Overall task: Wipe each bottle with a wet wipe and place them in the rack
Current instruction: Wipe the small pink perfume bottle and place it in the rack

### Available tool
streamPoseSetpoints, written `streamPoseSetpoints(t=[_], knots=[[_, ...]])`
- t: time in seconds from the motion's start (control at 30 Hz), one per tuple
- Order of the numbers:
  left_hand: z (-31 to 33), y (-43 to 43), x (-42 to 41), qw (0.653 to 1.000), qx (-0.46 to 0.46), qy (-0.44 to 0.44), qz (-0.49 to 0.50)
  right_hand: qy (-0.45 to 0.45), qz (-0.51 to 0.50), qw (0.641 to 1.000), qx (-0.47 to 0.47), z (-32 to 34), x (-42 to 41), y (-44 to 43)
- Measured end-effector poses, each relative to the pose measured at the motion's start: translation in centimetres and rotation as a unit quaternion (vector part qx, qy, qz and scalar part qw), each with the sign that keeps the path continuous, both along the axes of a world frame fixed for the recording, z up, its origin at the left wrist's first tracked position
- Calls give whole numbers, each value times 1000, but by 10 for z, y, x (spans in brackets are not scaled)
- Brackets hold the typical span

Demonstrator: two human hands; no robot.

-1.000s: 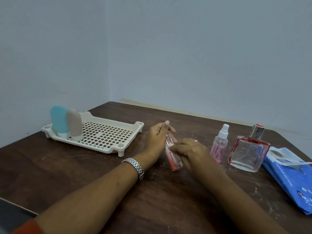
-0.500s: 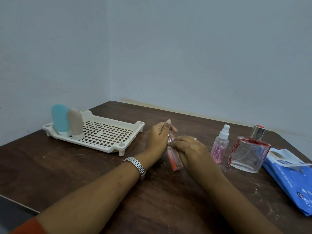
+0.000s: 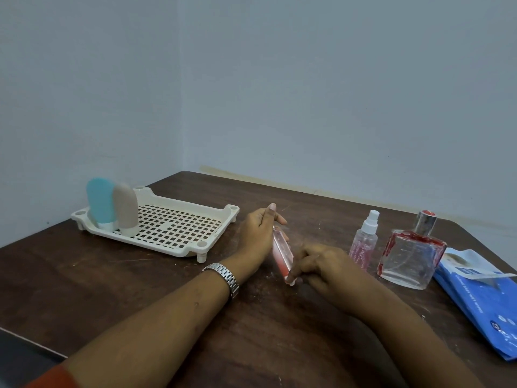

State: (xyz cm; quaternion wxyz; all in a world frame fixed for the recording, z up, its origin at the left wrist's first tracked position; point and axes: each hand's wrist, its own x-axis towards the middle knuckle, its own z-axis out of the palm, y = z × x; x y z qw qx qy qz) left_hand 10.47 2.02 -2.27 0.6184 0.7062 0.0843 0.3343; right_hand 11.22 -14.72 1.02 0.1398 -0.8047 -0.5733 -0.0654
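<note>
Dark wooden table [image 3: 140,289] in a bare grey-blue corner, and we're right in the middle of a wipe. The slim pink bottle [image 3: 282,254] is tilted just above the table between the two hands, well short of the white rack [image 3: 179,252]. The left hand [image 3: 256,233] curls round its upper end, thumb raised, while the right hand [image 3: 321,264] has its fingers bent and pinched at the lower end. Something pale shows there, but we cannot tell if it is the wipe or a cap. To do this well, we'd hold the top steady, roll the bottle and cover every side along its full length. A blue bottle [image 3: 99,200] and a beige bottle [image 3: 125,210] stand upright in the rack's far corner. A spray bottle [image 3: 363,243] and a square glass bottle [image 3: 411,253] wait beside the blue wipes pack [image 3: 481,298].
</note>
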Motion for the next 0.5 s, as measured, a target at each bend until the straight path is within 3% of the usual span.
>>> streamPoseSetpoints(t=[0.2,0.37,0.5], knots=[[1,-1,1,1000,20,-14,8,-2,8,1000,3,1,2,-1],[3,-5,1,998,48,-42,18,-25,-21,987,159,-13,10,10],[3,-13,-1,994,86,-54,33,-43,-39,954,294,-15,9,19]])
